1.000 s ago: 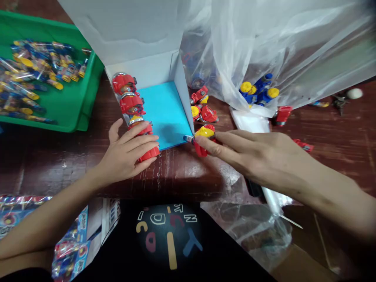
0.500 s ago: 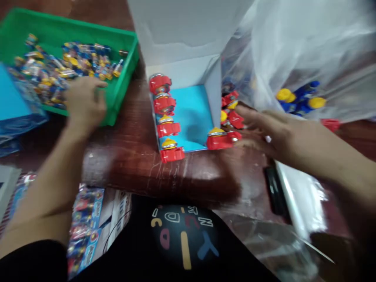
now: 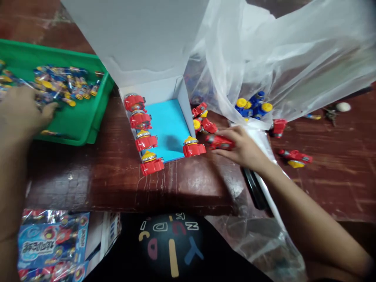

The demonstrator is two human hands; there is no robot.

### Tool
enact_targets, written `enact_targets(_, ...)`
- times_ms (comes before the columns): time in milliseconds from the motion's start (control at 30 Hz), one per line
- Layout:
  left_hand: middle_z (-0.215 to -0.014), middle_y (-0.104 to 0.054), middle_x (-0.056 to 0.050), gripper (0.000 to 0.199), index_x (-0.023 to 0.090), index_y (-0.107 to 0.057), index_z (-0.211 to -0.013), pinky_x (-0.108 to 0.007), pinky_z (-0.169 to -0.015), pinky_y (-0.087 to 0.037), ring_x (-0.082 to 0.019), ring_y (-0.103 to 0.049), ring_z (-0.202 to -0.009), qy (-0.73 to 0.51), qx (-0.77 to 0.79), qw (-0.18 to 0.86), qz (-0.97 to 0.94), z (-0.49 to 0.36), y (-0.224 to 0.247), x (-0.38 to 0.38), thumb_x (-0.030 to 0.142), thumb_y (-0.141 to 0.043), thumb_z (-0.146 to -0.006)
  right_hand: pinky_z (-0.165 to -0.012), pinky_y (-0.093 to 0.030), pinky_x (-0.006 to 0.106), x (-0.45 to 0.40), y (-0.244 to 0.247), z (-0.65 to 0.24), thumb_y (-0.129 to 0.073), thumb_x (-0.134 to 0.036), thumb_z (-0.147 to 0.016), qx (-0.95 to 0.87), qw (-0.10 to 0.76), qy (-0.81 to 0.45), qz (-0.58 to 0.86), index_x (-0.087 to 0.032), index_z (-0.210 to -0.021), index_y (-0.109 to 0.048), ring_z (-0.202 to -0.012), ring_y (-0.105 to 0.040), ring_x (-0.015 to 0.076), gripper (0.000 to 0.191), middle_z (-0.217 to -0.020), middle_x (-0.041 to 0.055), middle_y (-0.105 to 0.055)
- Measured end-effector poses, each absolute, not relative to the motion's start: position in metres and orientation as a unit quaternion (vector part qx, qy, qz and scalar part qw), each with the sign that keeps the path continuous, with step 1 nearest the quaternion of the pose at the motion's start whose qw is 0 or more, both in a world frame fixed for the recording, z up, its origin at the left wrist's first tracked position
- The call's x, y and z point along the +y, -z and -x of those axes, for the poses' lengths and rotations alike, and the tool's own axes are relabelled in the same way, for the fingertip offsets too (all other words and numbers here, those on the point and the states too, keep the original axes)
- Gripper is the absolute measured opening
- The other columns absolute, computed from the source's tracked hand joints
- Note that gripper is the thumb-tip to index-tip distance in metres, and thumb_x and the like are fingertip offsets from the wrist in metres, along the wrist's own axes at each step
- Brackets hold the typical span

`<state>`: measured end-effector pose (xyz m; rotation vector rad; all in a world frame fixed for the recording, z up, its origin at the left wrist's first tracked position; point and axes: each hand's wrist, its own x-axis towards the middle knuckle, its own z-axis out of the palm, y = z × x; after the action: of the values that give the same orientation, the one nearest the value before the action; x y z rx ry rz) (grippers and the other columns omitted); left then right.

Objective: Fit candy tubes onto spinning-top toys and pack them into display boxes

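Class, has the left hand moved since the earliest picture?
Yes: the left hand moved left, from the red toys at the box to the green tray.

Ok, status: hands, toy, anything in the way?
Left hand blurred at green plastic tray, grip unclear. Right hand gripping red plastic toy. Translucent plastic bag close beside white cardboard box, right side.

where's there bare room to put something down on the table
Bare tabletop shows between the green tray and white box, and between the box and the table's near edge. Right of the box is crowded: loose red toys, the right hand holding another, the plastic bag. The left hand blocks the tray.
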<state>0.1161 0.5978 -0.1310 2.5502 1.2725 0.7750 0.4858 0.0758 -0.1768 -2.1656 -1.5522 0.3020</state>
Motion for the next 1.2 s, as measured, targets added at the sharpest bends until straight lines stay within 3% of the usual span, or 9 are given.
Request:
enact_targets(67, -0.102, -0.069, -0.003, 0.028, 0.018, -0.073, -0.094, -0.045, -0.112, -0.050, -0.023, -0.063, -0.100, -0.282, 0.365, 0.096, -0.882, -0.128, 0.117, 0.540, 0.032, -0.090, -0.077, -0.097, -0.061, 0.059, 0.082, 0.142, -0.487, -0.080, -0.064, -0.087, -0.584, 0.290, -0.048, 0.757, -0.031, -0.136, -0.069, -0.111, -0.066, 0.0337, 0.060, -0.114, 0.0110, -0.066)
enact_targets(167, -0.102, -0.069, -0.003, 0.040, 0.023, -0.081, -0.097, -0.035, -0.102, -0.052, -0.021, -0.063, -0.102, -0.309, 0.154, 0.263, -0.901, -0.165, 0.100, 0.432, 0.047, -0.099, -0.071, -0.101, -0.060, 0.055, 0.114, 0.097, -0.466, -0.086, -0.059, -0.084, -0.650, 0.347, -0.012, 0.676, -0.032, -0.129, -0.069, -0.116, -0.064, 0.0312, 0.055, -0.114, 0.0090, -0.066)
enact_targets(200, -0.103, -0.068, -0.004, 0.034, 0.023, -0.080, -0.102, -0.032, -0.094, -0.054, -0.019, -0.063, -0.100, -0.328, 0.119, 0.356, -0.867, -0.176, 0.098, 0.401, 0.043, -0.095, -0.079, -0.102, -0.060, 0.052, 0.126, 0.087, -0.456, -0.085, -0.056, -0.086, -0.676, 0.357, -0.014, 0.645, -0.029, -0.127, -0.068, -0.121, -0.063, 0.0302, 0.052, -0.120, 0.0101, -0.064)
enact_targets(300, -0.103, -0.069, -0.003, 0.021, 0.027, -0.072, -0.118, -0.025, -0.070, -0.055, -0.010, -0.061, -0.074, -0.311, 0.135, 0.612, -0.714, -0.191, 0.104, 0.341, 0.036, -0.075, -0.099, -0.102, -0.061, 0.045, 0.156, 0.076, -0.428, -0.077, -0.051, -0.096, -0.725, 0.358, -0.040, 0.587, -0.023, -0.126, -0.066, -0.125, -0.064, 0.0264, 0.043, -0.130, 0.0127, -0.061)
enact_targets(433, -0.099, -0.071, -0.003, 0.030, 0.025, -0.067, -0.120, -0.022, -0.068, -0.054, -0.010, -0.063, -0.074, -0.183, 0.155, 0.681, -0.692, -0.179, 0.114, 0.334, 0.033, -0.081, -0.095, -0.094, -0.063, 0.041, 0.162, 0.080, -0.415, -0.069, -0.054, -0.101, -0.734, 0.339, -0.058, 0.585, -0.023, -0.129, -0.066, -0.111, -0.068, 0.0233, 0.042, -0.118, 0.0098, -0.065)
enact_targets(600, -0.107, -0.078, -0.005, 0.031, 0.022, -0.072, -0.125, -0.022, -0.073, -0.058, -0.013, -0.071, -0.082, -0.079, 0.147, 0.653, -0.738, -0.175, 0.094, 0.341, 0.037, -0.077, -0.098, -0.077, -0.061, 0.036, 0.150, 0.077, -0.413, -0.067, -0.050, -0.102, -0.722, 0.268, -0.023, 0.637, -0.027, -0.131, -0.068, -0.101, -0.069, 0.0231, 0.037, -0.122, 0.0092, -0.065)
enact_targets(800, -0.108, -0.081, -0.004, 0.029, 0.024, -0.076, -0.126, -0.025, -0.077, -0.062, -0.017, -0.076, -0.088, -0.107, 0.090, 0.500, -0.855, -0.184, 0.085, 0.328, 0.040, -0.071, -0.102, -0.061, -0.053, 0.030, 0.149, 0.071, -0.400, -0.056, -0.067, -0.103, -0.736, 0.205, 0.072, 0.641, -0.023, -0.117, -0.074, -0.090, -0.070, 0.0221, 0.049, -0.113, 0.0105, -0.069)
enact_targets(1033, -0.110, -0.079, -0.009, 0.047, 0.011, -0.063, -0.141, -0.037, -0.093, -0.063, -0.020, -0.072, -0.095, -0.310, -0.184, 0.145, -0.921, -0.185, 0.110, 0.337, 0.020, -0.077, -0.097, -0.066, -0.050, 0.028, 0.158, 0.056, -0.406, -0.072, -0.067, -0.094, -0.633, 0.287, -0.353, 0.626, -0.019, -0.102, -0.069, -0.073, -0.062, 0.0139, 0.048, -0.086, 0.0008, -0.069)
enact_targets(1200, -0.118, -0.078, -0.008, 0.048, 0.020, -0.060, -0.147, -0.036, -0.094, -0.060, -0.020, -0.073, -0.101, -0.316, -0.080, 0.176, -0.929, -0.197, 0.104, 0.356, 0.033, -0.072, -0.102, -0.083, -0.060, 0.033, 0.156, 0.044, -0.422, -0.086, -0.055, -0.085, -0.530, 0.416, -0.352, 0.649, -0.021, -0.134, -0.064, -0.095, -0.070, 0.0196, 0.064, -0.112, 0.0043, -0.073)
